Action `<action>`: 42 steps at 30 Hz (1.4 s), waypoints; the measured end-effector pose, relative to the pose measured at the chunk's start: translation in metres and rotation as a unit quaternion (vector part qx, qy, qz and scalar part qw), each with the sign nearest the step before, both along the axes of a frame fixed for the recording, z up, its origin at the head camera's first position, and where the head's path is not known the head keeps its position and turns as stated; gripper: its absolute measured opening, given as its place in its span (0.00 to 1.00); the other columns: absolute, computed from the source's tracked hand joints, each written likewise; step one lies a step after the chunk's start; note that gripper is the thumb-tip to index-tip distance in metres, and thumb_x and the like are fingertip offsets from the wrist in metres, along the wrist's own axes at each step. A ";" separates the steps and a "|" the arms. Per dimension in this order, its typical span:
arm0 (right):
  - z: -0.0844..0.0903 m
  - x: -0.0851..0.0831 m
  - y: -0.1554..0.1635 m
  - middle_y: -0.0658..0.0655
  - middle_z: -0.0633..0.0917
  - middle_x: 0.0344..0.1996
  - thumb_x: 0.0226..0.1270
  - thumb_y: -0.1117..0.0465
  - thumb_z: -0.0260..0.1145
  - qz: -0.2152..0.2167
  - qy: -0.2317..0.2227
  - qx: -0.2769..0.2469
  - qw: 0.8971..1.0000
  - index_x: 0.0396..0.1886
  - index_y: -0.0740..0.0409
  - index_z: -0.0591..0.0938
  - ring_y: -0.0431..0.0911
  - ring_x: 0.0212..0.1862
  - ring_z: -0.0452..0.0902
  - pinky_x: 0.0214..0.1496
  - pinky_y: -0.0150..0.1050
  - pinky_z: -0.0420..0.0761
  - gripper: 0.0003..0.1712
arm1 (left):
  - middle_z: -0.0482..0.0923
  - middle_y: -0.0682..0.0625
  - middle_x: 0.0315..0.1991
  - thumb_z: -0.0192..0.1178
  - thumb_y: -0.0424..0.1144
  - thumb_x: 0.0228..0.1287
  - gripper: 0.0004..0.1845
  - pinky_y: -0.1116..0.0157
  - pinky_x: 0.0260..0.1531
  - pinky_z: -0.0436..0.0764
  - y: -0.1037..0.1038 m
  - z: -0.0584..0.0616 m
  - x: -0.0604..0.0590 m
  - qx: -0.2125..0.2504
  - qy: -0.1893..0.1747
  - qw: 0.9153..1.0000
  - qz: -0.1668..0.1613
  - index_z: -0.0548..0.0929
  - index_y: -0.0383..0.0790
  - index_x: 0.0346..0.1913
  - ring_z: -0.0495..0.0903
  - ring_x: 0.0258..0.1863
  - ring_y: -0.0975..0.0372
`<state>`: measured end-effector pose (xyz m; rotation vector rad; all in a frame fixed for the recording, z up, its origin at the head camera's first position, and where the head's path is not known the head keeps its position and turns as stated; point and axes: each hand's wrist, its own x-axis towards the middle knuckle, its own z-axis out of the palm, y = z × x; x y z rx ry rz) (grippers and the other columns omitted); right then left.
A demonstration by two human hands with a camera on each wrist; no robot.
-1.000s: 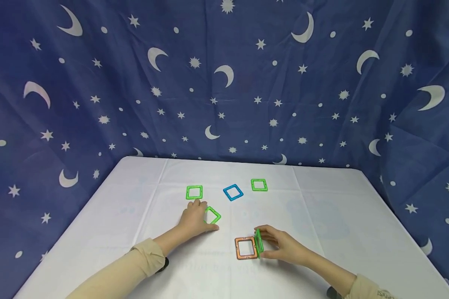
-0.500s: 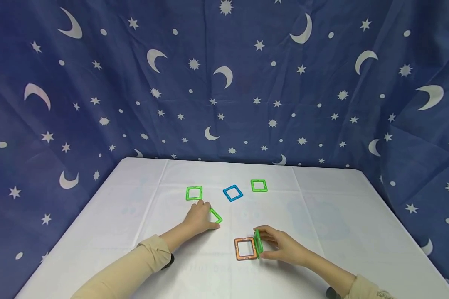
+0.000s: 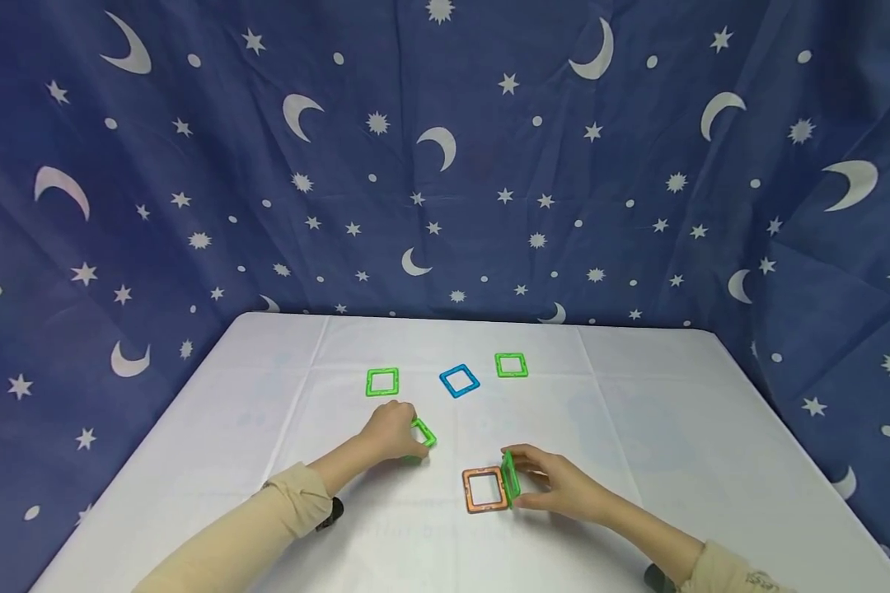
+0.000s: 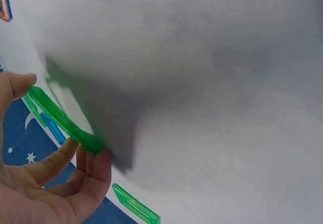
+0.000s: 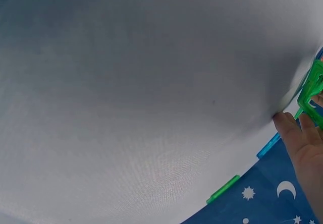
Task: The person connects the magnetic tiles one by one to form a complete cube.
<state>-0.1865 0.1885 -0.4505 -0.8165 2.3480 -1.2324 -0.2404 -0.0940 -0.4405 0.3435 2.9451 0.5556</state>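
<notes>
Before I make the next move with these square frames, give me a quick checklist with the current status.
1. Left grip has its green square: ok, pinched between thumb and fingers.
2. That square clear of the table: cannot tell.
3. Right grip holds the upright green square: ok.
4. Orange square flat beside it: ok, seemingly touching.
5. Left-held square at the orange square: not ok, apart.
6. Blue square, rear-left green square, rear-right green square flat: ok.
</notes>
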 end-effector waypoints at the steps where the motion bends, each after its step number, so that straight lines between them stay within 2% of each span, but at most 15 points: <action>1: 0.000 0.000 0.000 0.68 0.72 0.62 0.60 0.59 0.69 0.001 -0.001 0.000 1.000 0.65 0.68 0.65 0.62 0.62 0.70 0.62 0.54 0.72 0.37 | 0.72 0.50 0.24 0.75 0.45 0.36 0.22 0.67 0.27 0.71 0.000 0.001 0.001 0.002 -0.007 1.000 0.001 0.79 0.32 0.30 0.69 0.25 0.61; 5: 0.000 0.000 -0.001 0.68 0.72 0.62 0.59 0.59 0.69 -0.003 0.001 0.006 1.000 0.65 0.67 0.65 0.62 0.62 0.70 0.61 0.55 0.72 0.37 | 0.72 0.47 0.28 0.75 0.44 0.37 0.24 0.65 0.29 0.73 0.002 0.005 0.004 0.019 -0.028 0.999 0.005 0.79 0.31 0.35 0.70 0.28 0.58; 9: 0.001 -0.001 -0.002 0.68 0.72 0.62 0.59 0.59 0.69 -0.005 0.003 0.012 1.000 0.64 0.68 0.65 0.62 0.62 0.70 0.61 0.55 0.71 0.37 | 0.72 0.46 0.33 0.74 0.42 0.38 0.28 0.62 0.32 0.74 0.003 0.005 0.007 0.035 -0.027 0.999 -0.003 0.79 0.30 0.43 0.69 0.33 0.57; 18: 0.002 -0.002 -0.006 0.67 0.73 0.61 0.59 0.59 0.69 -0.009 0.008 0.026 1.000 0.64 0.68 0.65 0.62 0.61 0.71 0.61 0.55 0.72 0.37 | 0.75 0.41 0.44 0.71 0.34 0.41 0.31 0.55 0.46 0.79 0.000 -0.001 0.007 0.091 -0.005 0.995 -0.026 0.77 0.31 0.54 0.75 0.41 0.54; 19: 0.002 -0.002 -0.007 0.68 0.73 0.61 0.59 0.58 0.69 -0.009 0.008 0.028 1.000 0.64 0.67 0.66 0.62 0.61 0.71 0.61 0.56 0.72 0.37 | 0.75 0.40 0.45 0.70 0.34 0.42 0.31 0.56 0.46 0.79 -0.002 -0.006 0.005 0.098 0.013 0.994 -0.040 0.77 0.32 0.55 0.76 0.41 0.54; 22: 0.002 -0.003 -0.007 0.68 0.73 0.61 0.59 0.58 0.69 -0.010 0.009 0.032 0.999 0.64 0.67 0.65 0.62 0.61 0.71 0.60 0.55 0.73 0.37 | 0.77 0.38 0.48 0.68 0.31 0.43 0.30 0.53 0.47 0.78 -0.001 -0.006 0.008 0.117 0.021 0.991 -0.055 0.76 0.33 0.56 0.76 0.44 0.52; 25: 0.001 -0.004 -0.008 0.68 0.73 0.61 0.59 0.59 0.69 -0.014 0.014 0.033 0.999 0.64 0.67 0.66 0.62 0.61 0.71 0.60 0.55 0.74 0.37 | 0.78 0.38 0.49 0.68 0.30 0.44 0.31 0.51 0.49 0.77 0.002 -0.006 0.010 0.142 0.018 0.988 -0.064 0.76 0.35 0.57 0.76 0.46 0.51; 26: 0.001 -0.004 -0.008 0.68 0.73 0.61 0.59 0.59 0.69 -0.015 0.014 0.032 0.999 0.64 0.67 0.66 0.62 0.61 0.71 0.60 0.55 0.74 0.37 | 0.78 0.38 0.51 0.67 0.29 0.43 0.32 0.49 0.51 0.76 0.004 -0.001 0.013 0.152 0.002 0.987 -0.057 0.76 0.35 0.58 0.76 0.47 0.50; 29: 0.001 -0.005 -0.009 0.68 0.73 0.61 0.59 0.60 0.69 -0.017 0.013 0.028 0.999 0.64 0.67 0.65 0.61 0.61 0.71 0.60 0.55 0.74 0.37 | 0.78 0.39 0.54 0.67 0.29 0.45 0.32 0.49 0.53 0.76 0.009 -0.001 0.015 0.171 -0.009 0.982 -0.073 0.75 0.36 0.59 0.76 0.49 0.50; 34: 0.001 -0.006 -0.011 0.67 0.73 0.61 0.59 0.59 0.69 -0.014 0.002 0.028 1.000 0.65 0.67 0.65 0.62 0.61 0.71 0.61 0.55 0.73 0.37 | 0.77 0.41 0.56 0.63 0.30 0.48 0.33 0.56 0.47 0.80 0.016 0.000 0.019 0.217 -0.048 0.969 -0.111 0.73 0.35 0.62 0.78 0.50 0.50; 42: 0.003 -0.011 -0.011 0.70 0.74 0.59 0.60 0.61 0.68 -0.006 0.018 0.017 1.000 0.63 0.70 0.65 0.64 0.60 0.71 0.59 0.54 0.75 0.36 | 0.73 0.36 0.60 0.57 0.26 0.54 0.31 0.56 0.55 0.78 0.028 -0.004 0.019 0.316 -0.122 0.930 -0.141 0.69 0.32 0.64 0.76 0.55 0.45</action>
